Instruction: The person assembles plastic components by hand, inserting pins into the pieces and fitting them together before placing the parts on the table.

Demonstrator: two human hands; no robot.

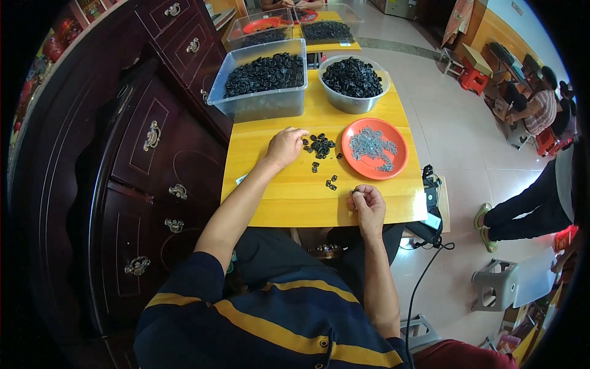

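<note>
On the yellow tabletop, my left hand (pixel 286 147) rests with curled fingers at the left edge of a loose pile of small black oval plastic parts (pixel 321 146). Whatever lies between those fingertips is too small to make out. Close to the table's front edge, my right hand (pixel 370 206) pinches a small black plastic part (pixel 354 191) between thumb and fingers. A few more black parts (pixel 332 182) lie just left of it, in front of the pile. An orange-red plate (pixel 402 161) beyond my right hand carries a heap of small silvery metal pieces (pixel 370 144).
A clear rectangular bin (pixel 264 109) and a round tub (pixel 356 106), both full of black parts, stand at the table's far side. A dark wooden cabinet (pixel 166 132) borders the left. A black cable (pixel 424 270) hangs at the right; a grey stool (pixel 495 284) stands beyond.
</note>
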